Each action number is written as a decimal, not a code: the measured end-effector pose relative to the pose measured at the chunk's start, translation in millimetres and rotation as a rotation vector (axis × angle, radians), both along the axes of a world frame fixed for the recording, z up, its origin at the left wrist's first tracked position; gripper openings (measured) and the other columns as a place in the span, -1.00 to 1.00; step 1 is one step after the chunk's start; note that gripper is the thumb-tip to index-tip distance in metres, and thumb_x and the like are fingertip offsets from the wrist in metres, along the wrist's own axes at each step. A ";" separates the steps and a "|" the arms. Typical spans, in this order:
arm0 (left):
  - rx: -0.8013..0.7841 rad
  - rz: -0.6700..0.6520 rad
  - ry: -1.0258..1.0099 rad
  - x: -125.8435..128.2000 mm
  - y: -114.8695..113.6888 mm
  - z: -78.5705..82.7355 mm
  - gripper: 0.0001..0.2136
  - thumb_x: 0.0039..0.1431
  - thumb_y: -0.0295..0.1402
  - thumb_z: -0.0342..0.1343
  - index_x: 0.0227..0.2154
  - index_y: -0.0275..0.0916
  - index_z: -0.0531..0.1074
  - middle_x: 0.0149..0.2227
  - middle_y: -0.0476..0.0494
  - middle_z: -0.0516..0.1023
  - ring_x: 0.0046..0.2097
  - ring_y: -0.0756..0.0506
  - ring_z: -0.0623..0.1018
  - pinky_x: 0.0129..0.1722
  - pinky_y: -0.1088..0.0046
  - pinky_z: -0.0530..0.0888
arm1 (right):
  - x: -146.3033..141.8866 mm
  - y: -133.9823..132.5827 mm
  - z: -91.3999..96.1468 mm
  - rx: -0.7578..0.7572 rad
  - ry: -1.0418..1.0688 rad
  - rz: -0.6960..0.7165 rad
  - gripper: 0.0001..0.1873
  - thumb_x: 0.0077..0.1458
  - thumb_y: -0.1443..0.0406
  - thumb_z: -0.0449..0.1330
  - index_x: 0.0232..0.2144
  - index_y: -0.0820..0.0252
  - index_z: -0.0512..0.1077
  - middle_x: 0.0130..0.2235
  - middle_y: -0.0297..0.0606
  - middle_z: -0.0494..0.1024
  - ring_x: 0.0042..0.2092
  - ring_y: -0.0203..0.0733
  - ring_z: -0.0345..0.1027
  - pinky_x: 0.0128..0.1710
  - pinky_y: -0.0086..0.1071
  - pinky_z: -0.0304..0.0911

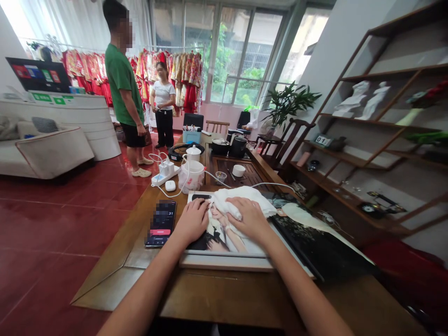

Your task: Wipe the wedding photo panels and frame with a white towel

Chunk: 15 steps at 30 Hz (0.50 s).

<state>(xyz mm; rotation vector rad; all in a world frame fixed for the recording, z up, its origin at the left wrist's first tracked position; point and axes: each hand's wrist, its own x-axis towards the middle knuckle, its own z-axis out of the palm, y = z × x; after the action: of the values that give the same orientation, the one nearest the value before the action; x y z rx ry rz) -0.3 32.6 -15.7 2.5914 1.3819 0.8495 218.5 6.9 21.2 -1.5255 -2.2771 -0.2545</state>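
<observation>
A framed photo print (224, 233) showing posed people lies flat on the wooden table, its near edge facing me. My left hand (193, 218) rests flat on the left part of the print, fingers stretched forward. On the right, my right hand (249, 218) presses a bunched white cloth (259, 198) against the picture's surface, fingers bent over it. The cloth covers the print's upper right portion. Partly under the print's right side lies another large dark picture (315, 238) with a pale figure on it.
Left of the print lies a phone (161, 224). Behind it stand a white tub (191, 176), a power strip (164, 173) with cables, and a tea tray (231, 170) with a cup. Shelves (378, 116) rise at the right. Two people stand beyond the table near a clothes rack.
</observation>
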 end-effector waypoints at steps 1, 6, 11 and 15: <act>0.002 0.001 0.001 0.1 -0.2 0.3 -0.67 0.32 -0.33 -0.14 0.10 -0.16 0.27 0.13 -0.17 0.30 0.15 -0.15 0.30 0.16 0.23 0.23 | -0.1 -1.0 0.0 0.001 -0.002 -0.001 -0.56 0.15 0.13 0.05 0.07 0.05 0.29 0.05 -0.17 0.43 0.03 0.01 0.24 -0.01 -0.10 0.08; 0.008 0.023 0.008 1.2 -1.9 2.8 -0.67 0.32 -0.33 -0.13 0.10 -0.15 0.27 0.14 -0.16 0.30 0.15 -0.15 0.31 0.16 0.24 0.24 | -0.4 -11.4 -0.4 0.007 -0.010 -0.003 -0.56 0.15 0.13 0.05 0.08 0.05 0.29 0.03 -0.16 0.43 0.03 0.02 0.23 -0.01 -0.09 0.07; 0.017 0.029 0.011 1.3 -2.5 2.3 -0.67 0.31 -0.33 -0.13 0.11 -0.15 0.27 0.14 -0.16 0.30 0.16 -0.15 0.30 0.17 0.24 0.23 | -1.7 -28.3 -3.8 0.019 -0.019 -0.016 -0.56 0.14 0.14 0.07 0.06 0.07 0.31 0.02 -0.14 0.43 0.03 0.04 0.22 0.00 -0.06 0.06; 0.015 0.024 0.006 0.7 -1.9 1.7 -0.66 0.31 -0.33 -0.12 0.11 -0.15 0.26 0.14 -0.16 0.30 0.17 -0.15 0.29 0.17 0.24 0.23 | -3.2 -50.3 -7.3 0.045 -0.027 -0.010 -0.58 0.15 0.13 0.07 0.05 0.08 0.32 0.00 -0.13 0.45 0.02 0.03 0.23 -0.01 -0.07 0.08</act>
<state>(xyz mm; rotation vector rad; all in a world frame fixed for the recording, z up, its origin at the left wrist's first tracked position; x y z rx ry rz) 0.4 30.6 -14.0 2.5952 1.4158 0.8594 215.3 -43.4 13.9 -1.5205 -2.2688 -0.3290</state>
